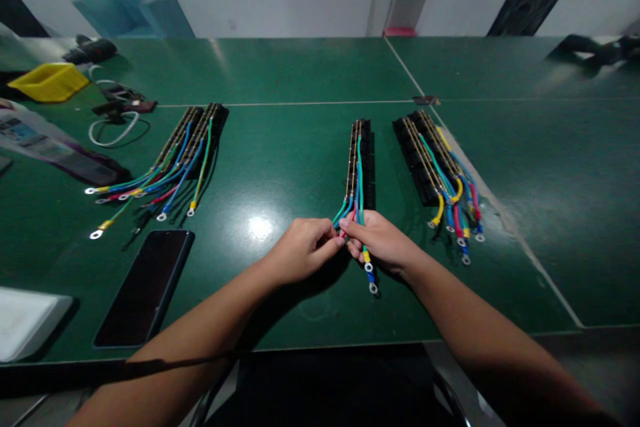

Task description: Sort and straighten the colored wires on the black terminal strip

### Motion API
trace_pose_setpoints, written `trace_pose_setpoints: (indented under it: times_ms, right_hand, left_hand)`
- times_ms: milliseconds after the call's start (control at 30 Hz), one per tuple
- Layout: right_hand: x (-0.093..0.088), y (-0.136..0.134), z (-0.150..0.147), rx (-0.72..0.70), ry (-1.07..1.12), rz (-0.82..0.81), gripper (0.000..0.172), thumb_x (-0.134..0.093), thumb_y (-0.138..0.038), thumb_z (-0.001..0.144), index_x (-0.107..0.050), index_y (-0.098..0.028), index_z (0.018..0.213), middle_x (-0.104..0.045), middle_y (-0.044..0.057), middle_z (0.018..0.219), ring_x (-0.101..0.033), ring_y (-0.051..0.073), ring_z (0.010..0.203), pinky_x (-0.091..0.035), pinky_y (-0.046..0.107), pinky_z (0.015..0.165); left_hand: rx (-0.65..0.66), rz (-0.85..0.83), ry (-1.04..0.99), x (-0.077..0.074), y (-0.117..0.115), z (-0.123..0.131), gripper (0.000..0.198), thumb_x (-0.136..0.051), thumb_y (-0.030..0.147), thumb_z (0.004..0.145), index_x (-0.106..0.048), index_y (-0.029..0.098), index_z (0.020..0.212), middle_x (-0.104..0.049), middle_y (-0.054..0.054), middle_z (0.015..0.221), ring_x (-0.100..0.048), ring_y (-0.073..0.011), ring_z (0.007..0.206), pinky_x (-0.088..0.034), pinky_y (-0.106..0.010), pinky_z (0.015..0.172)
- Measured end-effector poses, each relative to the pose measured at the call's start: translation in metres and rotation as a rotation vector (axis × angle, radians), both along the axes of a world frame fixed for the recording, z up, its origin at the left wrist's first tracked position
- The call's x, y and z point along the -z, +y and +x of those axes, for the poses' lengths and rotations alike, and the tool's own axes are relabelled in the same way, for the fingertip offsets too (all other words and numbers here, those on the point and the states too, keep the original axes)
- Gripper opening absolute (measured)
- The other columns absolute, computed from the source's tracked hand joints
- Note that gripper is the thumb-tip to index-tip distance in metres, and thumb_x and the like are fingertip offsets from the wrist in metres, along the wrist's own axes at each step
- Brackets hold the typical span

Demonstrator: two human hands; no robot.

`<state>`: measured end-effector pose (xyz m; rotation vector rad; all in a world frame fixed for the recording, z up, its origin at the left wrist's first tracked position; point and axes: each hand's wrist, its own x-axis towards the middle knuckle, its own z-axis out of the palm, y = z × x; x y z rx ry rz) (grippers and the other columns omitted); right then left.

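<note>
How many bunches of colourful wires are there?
3: left bunch, beside the phone; middle bunch, held by left hand and right hand; right bunch. None seems hidden.

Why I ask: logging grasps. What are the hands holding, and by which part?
The left hand and right hand pinch the coloured wires of the middle terminal strip near their free ends.

Left hand (pixel 300 250) & right hand (pixel 383 243) were both bare, as were the wrists & forearms down to the bottom edge of the view. A thin dark strap (pixel 165 363) ran across the left forearm near the elbow, approx. level w/ the desk's (pixel 300 67) front edge; couldn't tell what it belonged to. Btwn the arms a dark patch (pixel 330 387) showed, poss. clothing on the lap, too dim to say.
</note>
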<state>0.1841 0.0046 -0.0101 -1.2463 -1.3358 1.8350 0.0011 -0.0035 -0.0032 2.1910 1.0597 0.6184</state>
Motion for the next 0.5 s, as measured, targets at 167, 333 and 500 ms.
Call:
trace_pose_setpoints:
  times_ms: [167, 333, 500]
  right_hand:
    - [0.0006, 0.0000, -0.0005, 0.009, -0.011, -0.007, 0.028, -0.056, -0.042, 0.087, -0.053, -0.016, 0.076, -0.054, -0.004, 0.044, -0.044, 0.007, 0.034, -0.034, 0.015, 0.035]
    - [-0.0003, -0.0005, -0.0002, 0.001, -0.007, -0.001, 0.029, -0.056, -0.042, 0.087, -0.054, -0.016, 0.077, -0.054, -0.003, 0.045, -0.044, 0.007, 0.035, -0.034, 0.015, 0.036]
    - [0.0001, -0.0004, 0.0001, -0.001, 0.004, -0.007, 0.029, -0.056, -0.043, 0.087, -0.054, -0.016, 0.077, -0.055, -0.004, 0.045, -0.045, 0.007, 0.035, -0.034, 0.016, 0.035]
  left_hand:
    - [-0.014, -0.072, -0.020, 0.0002, 0.0000, 0.0004, 0.024, -0.057, 0.034, 0.088, -0.056, 0.015, 0.073, -0.054, 0.004, 0.059, -0.046, -0.0077, 0.053, -0.030, -0.020, 0.052]
    - [0.009, 0.040, 0.016, 0.0013, 0.0001, 0.0003, 0.024, -0.049, 0.029, 0.092, -0.057, 0.015, 0.074, -0.051, 0.003, 0.059, -0.043, -0.0081, 0.052, -0.028, -0.022, 0.054]
    - [0.014, 0.039, 0.022, 0.0000, -0.0003, -0.0002, 0.027, -0.048, 0.030, 0.093, -0.057, 0.015, 0.072, -0.050, 0.004, 0.057, -0.042, -0.0076, 0.050, -0.027, -0.022, 0.053]
